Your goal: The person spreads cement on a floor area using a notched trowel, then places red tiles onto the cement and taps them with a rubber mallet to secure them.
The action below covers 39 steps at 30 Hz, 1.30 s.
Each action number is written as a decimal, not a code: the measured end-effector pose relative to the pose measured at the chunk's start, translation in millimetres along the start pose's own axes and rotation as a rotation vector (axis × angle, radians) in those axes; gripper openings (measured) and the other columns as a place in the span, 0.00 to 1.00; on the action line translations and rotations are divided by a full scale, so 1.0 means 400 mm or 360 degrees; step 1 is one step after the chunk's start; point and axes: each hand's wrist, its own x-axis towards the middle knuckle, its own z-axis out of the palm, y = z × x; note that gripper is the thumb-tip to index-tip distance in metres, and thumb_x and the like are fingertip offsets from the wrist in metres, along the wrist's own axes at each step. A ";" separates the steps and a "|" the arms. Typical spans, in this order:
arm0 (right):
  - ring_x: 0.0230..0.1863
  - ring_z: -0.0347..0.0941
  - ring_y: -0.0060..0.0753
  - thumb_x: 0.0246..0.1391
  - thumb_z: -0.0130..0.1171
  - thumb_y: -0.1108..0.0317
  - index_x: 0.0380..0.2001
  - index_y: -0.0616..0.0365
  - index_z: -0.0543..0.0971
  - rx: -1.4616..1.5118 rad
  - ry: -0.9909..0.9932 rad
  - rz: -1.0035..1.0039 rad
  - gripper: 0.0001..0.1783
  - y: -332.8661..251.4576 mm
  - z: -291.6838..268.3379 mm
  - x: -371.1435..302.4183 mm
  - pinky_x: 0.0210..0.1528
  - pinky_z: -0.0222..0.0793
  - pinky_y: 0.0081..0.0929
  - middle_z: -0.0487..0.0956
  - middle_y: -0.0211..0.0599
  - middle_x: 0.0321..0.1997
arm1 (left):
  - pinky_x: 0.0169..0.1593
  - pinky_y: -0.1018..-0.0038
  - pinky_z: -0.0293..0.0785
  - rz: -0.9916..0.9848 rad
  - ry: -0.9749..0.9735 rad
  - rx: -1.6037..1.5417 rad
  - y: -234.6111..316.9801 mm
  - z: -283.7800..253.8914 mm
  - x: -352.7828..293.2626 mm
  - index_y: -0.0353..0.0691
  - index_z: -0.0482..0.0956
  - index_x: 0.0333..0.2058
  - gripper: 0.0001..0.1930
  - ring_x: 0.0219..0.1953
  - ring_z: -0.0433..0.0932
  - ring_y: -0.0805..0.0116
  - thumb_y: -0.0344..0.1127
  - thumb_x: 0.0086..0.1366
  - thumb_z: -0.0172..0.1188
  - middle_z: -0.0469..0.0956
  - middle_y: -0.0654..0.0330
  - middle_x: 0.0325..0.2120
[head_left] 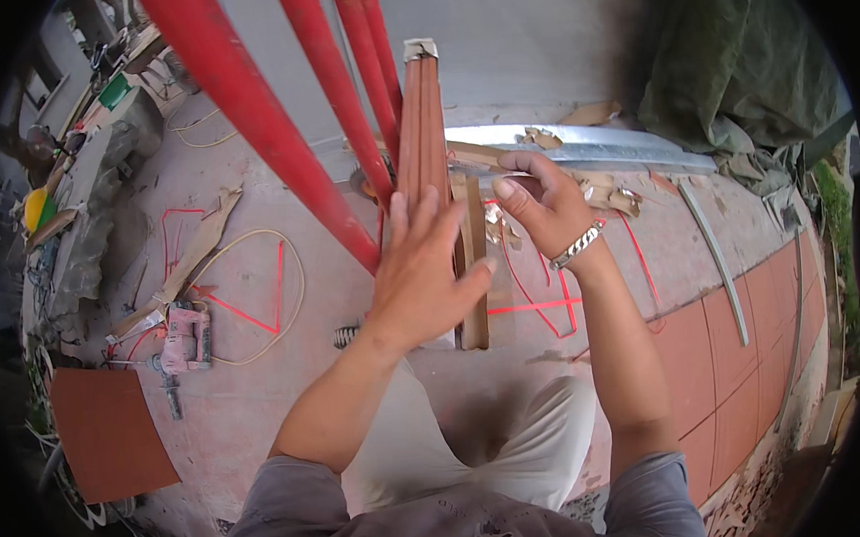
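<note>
"How are my hands set?"

"Your left grip [419,286] is wide, fingers spread over the brown bars [420,125], with the thumb out toward the cardboard [473,319] on their right. It looks laid on the bars rather than wrapped round them; firm contact I can't confirm. Your right grip [550,206] is half curled, a gap between thumb and forefinger, just right of the bars. Whether anything sits inside the curl, I can't tell."

"And the bars?"

"In front of you, running away from you, the far end capped in something pale. Your left grip hides their near part."

"What crowds me?"

"Red poles [238,94] slant down close along the left of the bars. Red straps [537,306] lie on the floor to the right, a metal sheet [578,151] beyond your right grip. Well to the left lies a drill [185,339]."
</note>
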 end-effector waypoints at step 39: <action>0.71 0.55 0.67 0.49 0.63 0.57 0.68 0.46 0.62 -0.0949 -0.0074 0.0241 0.41 0.150 0.114 0.350 0.71 0.56 0.44 0.51 0.66 0.73 | 0.55 0.64 0.74 -0.0768 0.0411 -0.0673 -0.190 0.175 0.266 0.34 0.83 0.46 0.15 0.51 0.81 0.50 0.38 0.66 0.58 0.82 0.43 0.43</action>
